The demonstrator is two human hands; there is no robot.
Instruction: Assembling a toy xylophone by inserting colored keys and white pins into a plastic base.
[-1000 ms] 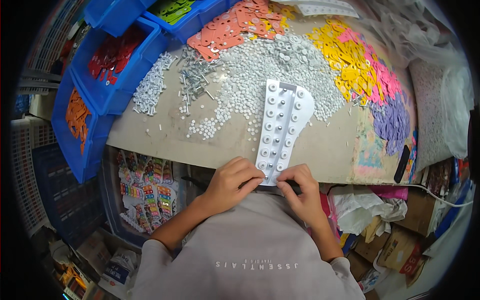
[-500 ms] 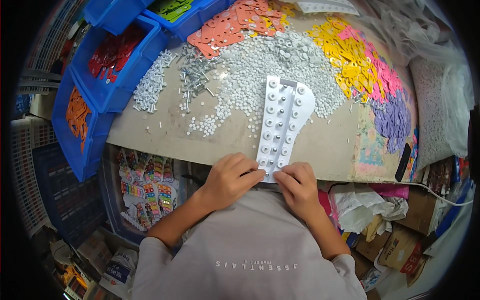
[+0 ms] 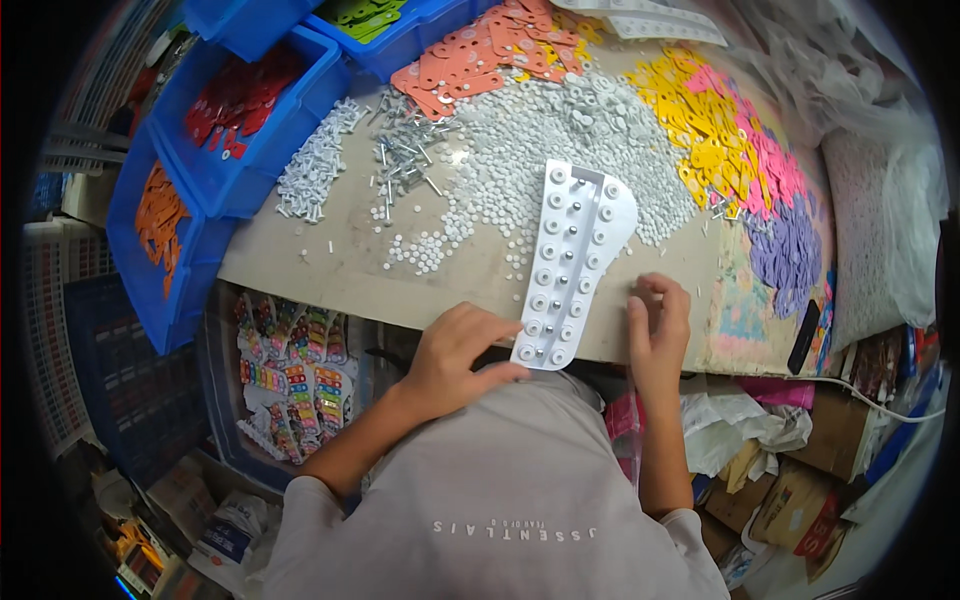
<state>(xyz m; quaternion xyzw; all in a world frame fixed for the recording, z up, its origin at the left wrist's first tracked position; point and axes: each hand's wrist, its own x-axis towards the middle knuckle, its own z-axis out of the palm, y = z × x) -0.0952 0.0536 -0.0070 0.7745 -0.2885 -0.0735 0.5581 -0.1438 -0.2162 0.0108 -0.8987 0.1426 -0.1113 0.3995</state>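
A white plastic tray (image 3: 565,265), long and flared at its far right side, lies at the table's near edge. It carries two rows of white ring-shaped pieces, with small silver pins down its middle channel. At the tray's lower left corner my left hand (image 3: 455,355) grips the edge, thumb and fingers pinched about it. My right hand (image 3: 660,330) is off to the right of the tray, apart from it. Its fingers are slightly bent, with a gap between thumb and fingers, and I see nothing in them.
Loose white discs (image 3: 480,190) spread behind the tray, beside metal screws (image 3: 405,160) and white rivets (image 3: 315,165). Coral (image 3: 470,60), yellow (image 3: 700,120), pink (image 3: 765,165) and purple flat pieces (image 3: 785,250) lie in heaps. Blue bins (image 3: 215,190) stand left; a filled clear bag (image 3: 870,230) stands right.
My right hand has let go of the tray's near end and moved right over the table. My left hand stays at the tray's corner.
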